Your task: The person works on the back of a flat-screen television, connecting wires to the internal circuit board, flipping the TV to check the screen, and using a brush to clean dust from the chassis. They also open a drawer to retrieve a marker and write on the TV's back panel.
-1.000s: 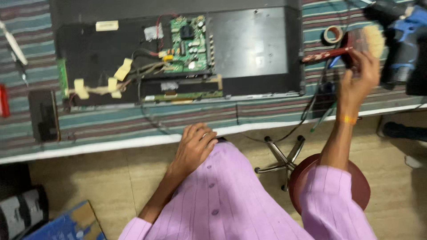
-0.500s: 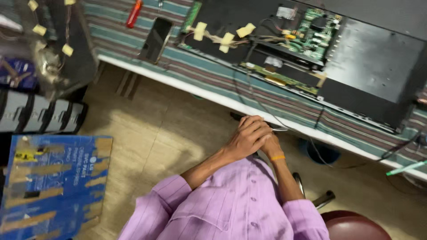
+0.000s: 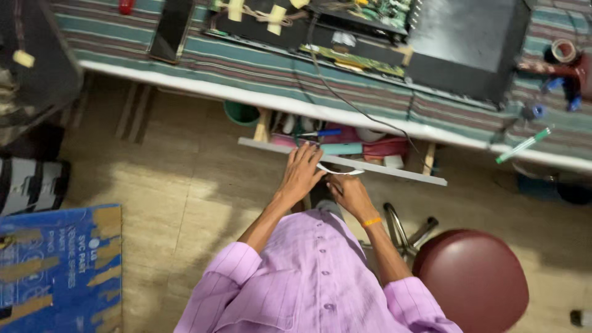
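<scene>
A shallow drawer (image 3: 394,173) stands pulled out from under the table, and its pale front edge runs across in front of me. My left hand (image 3: 301,174) lies on that edge with the fingers spread and reaching into the drawer. Just to its right, my right hand (image 3: 349,193), with an orange band at the wrist, pinches a thin white curved strip (image 3: 338,171) at the drawer's front. Inside the drawer lie a blue-handled screwdriver (image 3: 322,132), a teal tool (image 3: 341,148) and pink items (image 3: 385,148).
The table with a striped cloth (image 3: 259,68) carries an opened flat-screen panel (image 3: 468,43) with circuit boards and taped cables. A green pen (image 3: 523,145) hangs at the table's edge. A dark red stool (image 3: 472,280) stands at my right and a blue carton (image 3: 58,265) at my left.
The drawer under the table now stands open, where it did not show before. My hands, held together near the table's edge, have come apart and lie on the drawer's front. The view has swung right.
</scene>
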